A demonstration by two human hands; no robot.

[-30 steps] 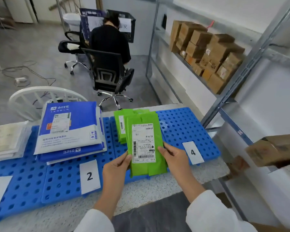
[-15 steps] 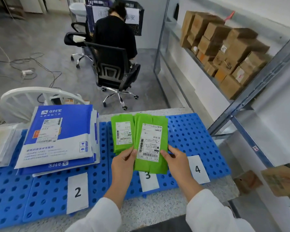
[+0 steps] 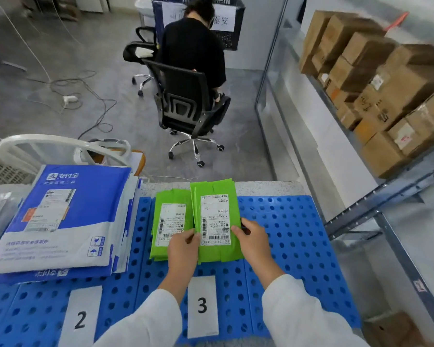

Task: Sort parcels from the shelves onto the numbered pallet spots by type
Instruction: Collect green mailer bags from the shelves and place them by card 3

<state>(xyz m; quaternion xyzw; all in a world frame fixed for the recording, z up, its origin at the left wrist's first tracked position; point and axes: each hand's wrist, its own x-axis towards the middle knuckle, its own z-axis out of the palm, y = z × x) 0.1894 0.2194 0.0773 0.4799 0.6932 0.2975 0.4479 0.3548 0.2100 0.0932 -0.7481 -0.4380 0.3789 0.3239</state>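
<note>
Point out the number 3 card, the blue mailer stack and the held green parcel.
number 3 card [image 3: 202,306]: head view, printed digit.
blue mailer stack [image 3: 95,194]: head view, top mailer's blue face.
green parcel [image 3: 215,219]: head view, white label.

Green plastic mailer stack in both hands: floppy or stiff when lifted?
The green plastic mailer stack is probably floppy: thin flat bags, edges fanned. Likely light, as the left hand and right hand pinch it by fingertips. The glossy film may slide.
</note>
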